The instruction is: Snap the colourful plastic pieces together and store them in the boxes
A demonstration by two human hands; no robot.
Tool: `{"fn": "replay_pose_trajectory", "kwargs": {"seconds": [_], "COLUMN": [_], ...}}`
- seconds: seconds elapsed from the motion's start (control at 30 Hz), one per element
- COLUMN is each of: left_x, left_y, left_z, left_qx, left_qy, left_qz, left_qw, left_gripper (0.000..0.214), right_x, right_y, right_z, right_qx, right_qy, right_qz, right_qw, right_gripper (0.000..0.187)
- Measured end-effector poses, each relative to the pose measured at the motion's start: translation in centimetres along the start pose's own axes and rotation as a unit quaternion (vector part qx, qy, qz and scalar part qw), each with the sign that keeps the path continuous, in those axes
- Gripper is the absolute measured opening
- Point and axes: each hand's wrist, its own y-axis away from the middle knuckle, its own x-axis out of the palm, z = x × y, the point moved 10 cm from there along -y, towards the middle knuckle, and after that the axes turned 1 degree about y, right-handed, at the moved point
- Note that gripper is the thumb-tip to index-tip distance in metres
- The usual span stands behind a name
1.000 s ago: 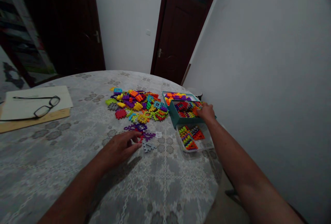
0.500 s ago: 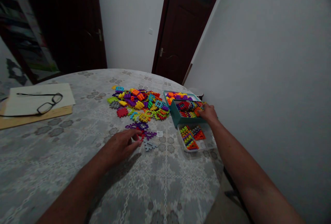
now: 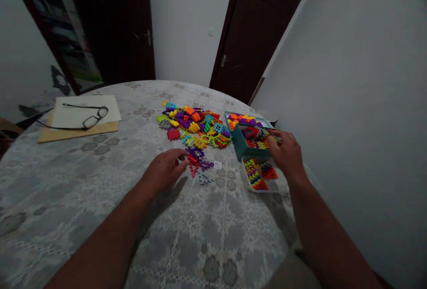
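Observation:
A heap of bright plastic interlocking pieces lies on the round table. My left hand rests palm down on the cloth, its fingertips touching a small cluster of purple, red and grey pieces. My right hand hovers with curled fingers over the near edge of a teal box filled with pieces. Just under that hand stands a clear plastic tray holding sorted coloured pieces. Nothing is visibly held by either hand.
Black glasses lie on white paper over a brown board at the far left. Two dark doors and a shelf stand behind the table. A grey wall runs close along the right side, just past the table's edge.
The view has swung left and down. My right hand has drawn back from the teal box toward the clear tray. My left hand stays by the purple pieces.

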Motion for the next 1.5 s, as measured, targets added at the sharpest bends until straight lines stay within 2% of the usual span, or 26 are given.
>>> {"fn": "replay_pose_trajectory", "kwargs": {"seconds": [0.1, 0.2, 0.27, 0.43, 0.53, 0.6, 0.8, 0.9, 0.97, 1.07, 1.17, 1.23, 1.33, 1.43, 1.5], "left_x": [-0.6, -0.5, 0.1, 1.3, 1.6, 1.9, 2.4, 2.0, 1.9, 2.1, 2.0, 1.1, -1.4, -3.4, -3.9], "left_y": [-0.1, -0.1, -0.1, 0.1, 0.2, 0.2, 0.4, 0.5, 0.5, 0.5, 0.4, 0.3, 0.3, 0.6, 0.8], "left_z": [1.0, 1.4, 1.6, 1.7, 1.4, 1.2, 0.3, 0.0, -0.6, -1.3, -0.8, -0.3, 0.5, 1.6, 2.2], "left_qx": [-0.013, -0.009, -0.011, -0.016, -0.011, -0.012, -0.006, 0.005, 0.032, 0.063, 0.029, 0.001, -0.036, -0.078, -0.101], "left_qy": [-0.035, -0.069, -0.087, -0.103, -0.094, -0.094, -0.122, -0.102, -0.077, -0.06, -0.069, -0.073, -0.046, -0.003, 0.015], "left_qz": [-0.047, -0.069, -0.059, -0.013, 0.006, 0.023, 0.06, 0.042, 0.036, 0.057, 0.067, 0.037, -0.055, -0.126, -0.144], "left_qw": [0.998, 0.995, 0.994, 0.995, 0.995, 0.995, 0.991, 0.994, 0.996, 0.995, 0.995, 0.997, 0.997, 0.989, 0.984], "left_gripper": [0.031, 0.03, 0.031, 0.038, 0.039, 0.037, 0.038, 0.053, 0.055, 0.033, 0.017, 0.018, 0.02, 0.023, 0.025], "right_x": [1.9, 6.1, 9.1, 15.1, 17.2, 17.7, 17.2, 16.8, 16.6, 16.6, 16.5, 16.6, 17.4, 18.8, 19.6], "right_y": [3.9, 8.2, 9.7, 10.1, 10.6, 11.3, 12.9, 13.2, 13.3, 13.3, 12.5, 11.5, 10.6, 10.6, 10.8], "right_z": [7.3, 13.7, 16.0, 18.6, 19.3, 19.4, 20.2, 20.7, 21.0, 21.2, 20.3, 18.7, 16.8, 16.3, 16.6], "right_qx": [-0.069, -0.131, -0.141, -0.145, -0.143, -0.142, -0.195, -0.229, -0.246, -0.253, -0.213, -0.167, -0.131, -0.133, -0.14], "right_qy": [-0.102, -0.165, -0.158, -0.085, -0.039, -0.017, -0.068, -0.112, -0.133, -0.17, -0.232, -0.247, -0.202, -0.145, -0.107], "right_qz": [0.114, 0.246, 0.278, 0.273, 0.293, 0.299, 0.277, 0.271, 0.267, 0.258, 0.231, 0.192, 0.155, 0.168, 0.192], "right_qw": [0.986, 0.946, 0.937, 0.947, 0.944, 0.943, 0.938, 0.928, 0.922, 0.917, 0.92, 0.935, 0.958, 0.966, 0.965], "right_gripper": [0.028, 0.026, 0.03, 0.043, 0.03, 0.02, 0.013, 0.013, 0.016, 0.024, 0.029, 0.03, 0.041, 0.053, 0.055]}}
